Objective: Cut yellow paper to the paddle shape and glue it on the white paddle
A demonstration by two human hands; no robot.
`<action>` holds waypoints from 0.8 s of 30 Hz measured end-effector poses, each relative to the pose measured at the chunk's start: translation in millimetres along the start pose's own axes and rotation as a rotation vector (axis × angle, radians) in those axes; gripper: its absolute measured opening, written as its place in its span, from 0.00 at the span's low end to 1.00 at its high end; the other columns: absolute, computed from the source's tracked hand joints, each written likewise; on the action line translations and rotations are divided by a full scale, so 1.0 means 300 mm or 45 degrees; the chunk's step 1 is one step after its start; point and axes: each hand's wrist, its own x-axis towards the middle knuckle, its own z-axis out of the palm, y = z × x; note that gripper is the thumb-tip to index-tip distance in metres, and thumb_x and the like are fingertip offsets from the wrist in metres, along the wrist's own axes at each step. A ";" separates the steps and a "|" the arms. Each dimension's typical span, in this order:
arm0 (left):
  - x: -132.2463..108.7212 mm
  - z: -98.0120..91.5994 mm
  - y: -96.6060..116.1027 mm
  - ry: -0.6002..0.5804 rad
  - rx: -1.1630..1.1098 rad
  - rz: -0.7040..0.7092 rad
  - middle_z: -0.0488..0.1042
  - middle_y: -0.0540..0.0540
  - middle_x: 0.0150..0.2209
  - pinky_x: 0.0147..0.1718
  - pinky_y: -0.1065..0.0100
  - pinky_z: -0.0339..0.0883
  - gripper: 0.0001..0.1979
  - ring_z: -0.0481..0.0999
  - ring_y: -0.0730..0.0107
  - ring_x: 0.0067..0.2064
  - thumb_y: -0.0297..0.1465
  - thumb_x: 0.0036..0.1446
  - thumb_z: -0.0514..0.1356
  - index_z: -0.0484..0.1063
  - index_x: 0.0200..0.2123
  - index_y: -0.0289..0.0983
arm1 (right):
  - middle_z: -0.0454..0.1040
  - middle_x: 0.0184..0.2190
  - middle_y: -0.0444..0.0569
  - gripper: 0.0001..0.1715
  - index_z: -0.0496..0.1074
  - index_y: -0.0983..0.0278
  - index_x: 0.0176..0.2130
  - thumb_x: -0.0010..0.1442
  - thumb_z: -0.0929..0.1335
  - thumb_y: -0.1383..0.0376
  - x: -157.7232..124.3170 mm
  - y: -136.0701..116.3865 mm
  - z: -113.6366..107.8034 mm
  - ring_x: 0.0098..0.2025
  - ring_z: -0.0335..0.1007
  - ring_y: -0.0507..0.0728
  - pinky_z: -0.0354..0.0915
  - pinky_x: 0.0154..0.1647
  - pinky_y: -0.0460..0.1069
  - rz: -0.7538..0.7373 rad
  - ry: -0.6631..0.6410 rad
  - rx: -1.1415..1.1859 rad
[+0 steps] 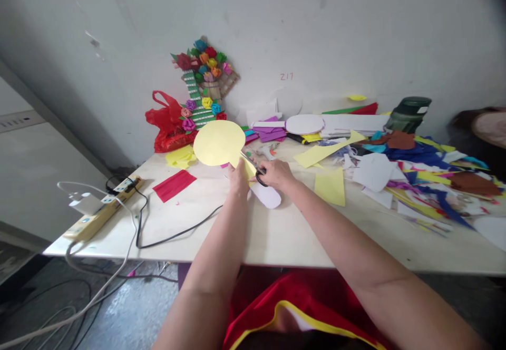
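Pinched in my left hand (237,178) is a sheet of yellow paper (219,143) with a large rounded end, raised above the table. My right hand (277,174) grips a pair of black-handled scissors (261,177), whose blades point left and meet the paper near its narrow part. Below my hands lies a white rounded paper piece (269,196). A yellow paper rectangle (330,186) rests to the right, and a red paper strip (174,185) to the left. Behind my right hand a glue gun (269,151) is partly hidden.
A heap of coloured paper scraps (422,165) covers the table's right side, with a dark green bottle (408,114) behind it. Paper flower decorations (203,84) and a red bag (168,120) stand against the wall. A power strip (105,207) with cables lies along the left edge.
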 end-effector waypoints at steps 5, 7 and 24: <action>0.004 -0.006 -0.006 -0.037 -0.010 0.005 0.72 0.46 0.27 0.29 0.64 0.69 0.17 0.73 0.68 0.26 0.32 0.47 0.60 0.62 0.41 0.36 | 0.75 0.30 0.47 0.22 0.72 0.59 0.34 0.47 0.65 0.46 0.000 0.001 -0.002 0.35 0.70 0.58 0.58 0.31 0.48 -0.015 0.008 -0.019; 0.005 -0.007 -0.009 -0.036 -0.012 0.001 0.72 0.46 0.27 0.29 0.63 0.69 0.18 0.73 0.67 0.27 0.33 0.47 0.60 0.62 0.42 0.36 | 0.76 0.30 0.47 0.23 0.72 0.59 0.34 0.47 0.65 0.45 -0.001 0.002 -0.004 0.35 0.71 0.58 0.59 0.31 0.48 -0.009 0.005 -0.029; 0.005 -0.002 -0.011 -0.015 -0.020 0.013 0.72 0.47 0.26 0.29 0.64 0.69 0.18 0.73 0.68 0.27 0.33 0.47 0.61 0.63 0.41 0.36 | 0.75 0.29 0.48 0.22 0.73 0.59 0.32 0.48 0.64 0.46 0.002 0.007 0.000 0.35 0.71 0.58 0.58 0.30 0.48 -0.030 0.017 -0.048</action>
